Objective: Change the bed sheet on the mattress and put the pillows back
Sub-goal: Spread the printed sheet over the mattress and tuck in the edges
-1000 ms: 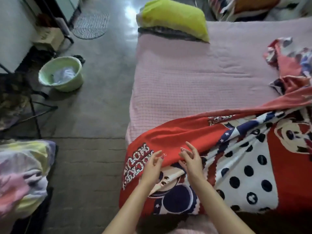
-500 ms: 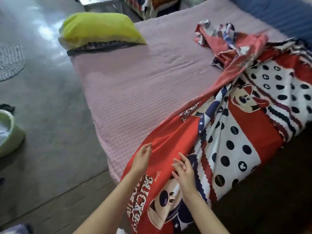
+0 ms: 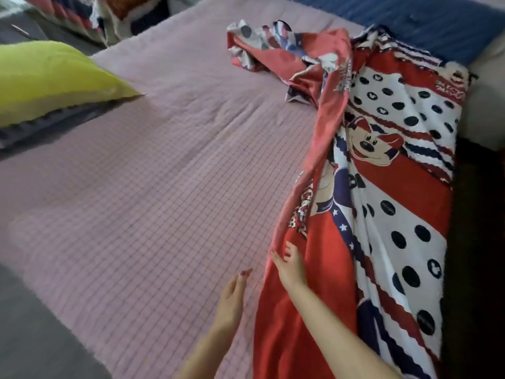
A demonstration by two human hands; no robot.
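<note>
A red cartoon sheet (image 3: 382, 214) was gripped at its edge by the right hand (image 3: 291, 265). The left hand (image 3: 232, 299) was laid flat, fingers straight, on the pink mattress (image 3: 136, 201)

You've got one mattress (image 3: 142, 203), one printed bed sheet (image 3: 388, 187), one yellow-green pillow (image 3: 46, 77) with one dark pillow (image 3: 41, 127) under it, and two hands: left (image 3: 232, 299), right (image 3: 291, 266).
</note>
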